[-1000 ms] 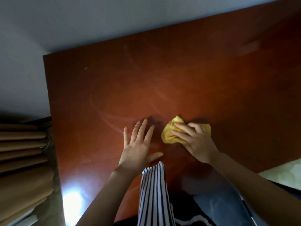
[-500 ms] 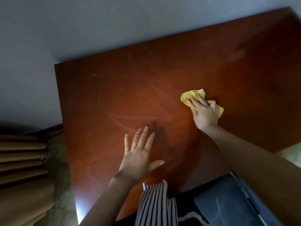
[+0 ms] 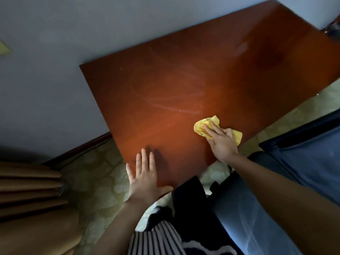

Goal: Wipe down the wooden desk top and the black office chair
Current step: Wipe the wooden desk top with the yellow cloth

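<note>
We are bracing the left hand (image 3: 145, 181), fingers straight and spread, on the table (image 3: 184, 80) at its near-left corner | streaks are lingering mid-table, so we are risking missing them | the yellow cloth (image 3: 200, 127) is lying under the right hand (image 3: 222, 144), whose fingers are pressing it flat beside the near edge, so a stroke could be dragging it off | since the earlier frame the cloth is coming nearer and the left hand is staying.

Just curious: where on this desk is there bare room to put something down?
The desk top is bare from the wall forward and toward its right end. The near edge is taken: left hand flat at the corner, right hand pressing the yellow cloth.
</note>
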`<state>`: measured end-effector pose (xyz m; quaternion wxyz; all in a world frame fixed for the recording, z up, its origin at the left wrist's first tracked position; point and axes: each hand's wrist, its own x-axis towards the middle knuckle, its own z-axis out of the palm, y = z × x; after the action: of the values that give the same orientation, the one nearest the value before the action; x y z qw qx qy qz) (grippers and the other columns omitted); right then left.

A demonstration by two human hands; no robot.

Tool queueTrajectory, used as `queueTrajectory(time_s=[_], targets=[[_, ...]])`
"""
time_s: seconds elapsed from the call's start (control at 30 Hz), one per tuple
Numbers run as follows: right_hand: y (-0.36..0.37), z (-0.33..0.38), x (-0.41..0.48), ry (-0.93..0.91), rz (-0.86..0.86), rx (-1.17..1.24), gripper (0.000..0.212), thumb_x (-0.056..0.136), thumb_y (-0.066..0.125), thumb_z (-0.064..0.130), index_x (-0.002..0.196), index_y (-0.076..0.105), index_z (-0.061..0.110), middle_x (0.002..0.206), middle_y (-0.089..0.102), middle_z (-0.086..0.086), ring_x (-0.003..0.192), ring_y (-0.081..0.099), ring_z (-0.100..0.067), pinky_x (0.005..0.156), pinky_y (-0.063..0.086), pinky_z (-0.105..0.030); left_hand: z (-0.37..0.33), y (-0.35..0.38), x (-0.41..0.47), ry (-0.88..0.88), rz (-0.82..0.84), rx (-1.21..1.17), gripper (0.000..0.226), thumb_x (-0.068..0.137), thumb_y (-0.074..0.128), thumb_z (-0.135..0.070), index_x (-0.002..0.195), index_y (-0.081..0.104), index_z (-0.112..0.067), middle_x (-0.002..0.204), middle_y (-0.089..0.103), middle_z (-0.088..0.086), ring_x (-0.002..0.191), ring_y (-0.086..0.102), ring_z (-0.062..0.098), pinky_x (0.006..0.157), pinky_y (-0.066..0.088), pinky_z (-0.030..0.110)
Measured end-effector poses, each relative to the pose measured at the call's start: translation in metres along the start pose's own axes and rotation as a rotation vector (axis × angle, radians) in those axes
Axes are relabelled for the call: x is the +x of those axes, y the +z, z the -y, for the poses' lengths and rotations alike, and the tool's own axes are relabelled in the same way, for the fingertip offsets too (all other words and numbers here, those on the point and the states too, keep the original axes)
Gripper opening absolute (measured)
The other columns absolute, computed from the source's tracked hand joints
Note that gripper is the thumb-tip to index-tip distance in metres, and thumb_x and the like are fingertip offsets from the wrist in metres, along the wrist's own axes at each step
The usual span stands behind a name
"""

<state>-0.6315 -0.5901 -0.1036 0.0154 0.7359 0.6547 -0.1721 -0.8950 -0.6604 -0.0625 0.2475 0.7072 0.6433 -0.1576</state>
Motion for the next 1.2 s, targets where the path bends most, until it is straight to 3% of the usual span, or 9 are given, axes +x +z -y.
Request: queueTrajectory(time_s=[0.23, 0.43, 0.67, 0.83, 1.03, 1.2], targets=[[0.027, 0.057, -0.063, -0.083, 0.031, -0.003, 0.047, 0.100, 0.039, 0.039, 0.145, 0.027, 0.045, 0.156, 0.015, 0.018, 0.120, 0.029, -0.022, 0.099, 0.029, -0.036, 0.020, 0.018, -0.020, -0.016, 0.043, -0.051, 0.118, 0.079, 0.052, -0.069, 0.145, -0.022, -0.006, 0.153, -0.029, 0.008, 0.142, -0.024, 0.021, 0.112, -0.010, 0.053], [0.056, 0.115, -0.108, -0.304, 0.004, 0.114, 0.046, 0.096, 0.046, 0.035, 0.141, 0.039, 0.042, 0.152, 0.025, 0.020, 0.127, 0.031, -0.022, 0.101, 0.028, -0.038, 0.038, 0.016, -0.023, 0.057, 0.090, 0.139, 0.122, 0.075, 0.061, -0.065, 0.146, -0.021, -0.010, 0.154, -0.029, 0.003, 0.143, -0.020, 0.016, 0.113, -0.005, 0.055], [0.049, 0.072, -0.098, -0.564, 0.064, 0.060, 0.055, 0.089, 0.056, 0.021, 0.139, 0.043, 0.040, 0.150, 0.031, 0.018, 0.131, 0.035, -0.022, 0.099, 0.035, -0.042, 0.038, 0.003, -0.020, 0.048, 0.146, 0.184, 0.111, 0.082, 0.059, -0.055, 0.148, -0.018, -0.010, 0.155, -0.026, 0.005, 0.145, -0.016, 0.016, 0.114, -0.001, 0.057], [0.031, 0.016, -0.083, -0.387, -0.092, 0.116, 0.054, 0.085, 0.066, 0.012, 0.134, 0.053, 0.033, 0.144, 0.044, 0.011, 0.111, 0.051, -0.027, 0.092, 0.046, -0.041, 0.033, 0.007, -0.022, 0.016, 0.136, 0.165, 0.105, 0.086, 0.053, -0.057, 0.148, -0.017, -0.011, 0.155, -0.026, 0.004, 0.145, -0.015, 0.016, 0.113, 0.000, 0.059], [0.004, -0.045, -0.044, -0.186, -0.134, 0.115, 0.049, 0.094, 0.055, 0.012, 0.139, 0.046, 0.031, 0.149, 0.038, 0.008, 0.119, 0.038, -0.029, 0.096, 0.038, -0.041, 0.031, 0.014, -0.022, -0.020, 0.123, 0.133, 0.114, 0.079, 0.051, -0.070, 0.147, -0.020, -0.013, 0.154, -0.029, 0.002, 0.143, -0.019, 0.014, 0.113, -0.002, 0.058], [-0.024, -0.082, -0.003, 0.011, -0.055, 0.055, 0.048, 0.100, 0.044, 0.019, 0.144, 0.034, 0.037, 0.154, 0.028, 0.009, 0.130, 0.023, -0.034, 0.100, 0.037, -0.046, 0.031, 0.012, -0.020, -0.039, 0.121, -0.001, 0.111, 0.079, 0.056, -0.064, 0.149, -0.016, -0.017, 0.154, -0.028, -0.004, 0.142, -0.020, 0.009, 0.113, -0.003, 0.058]])
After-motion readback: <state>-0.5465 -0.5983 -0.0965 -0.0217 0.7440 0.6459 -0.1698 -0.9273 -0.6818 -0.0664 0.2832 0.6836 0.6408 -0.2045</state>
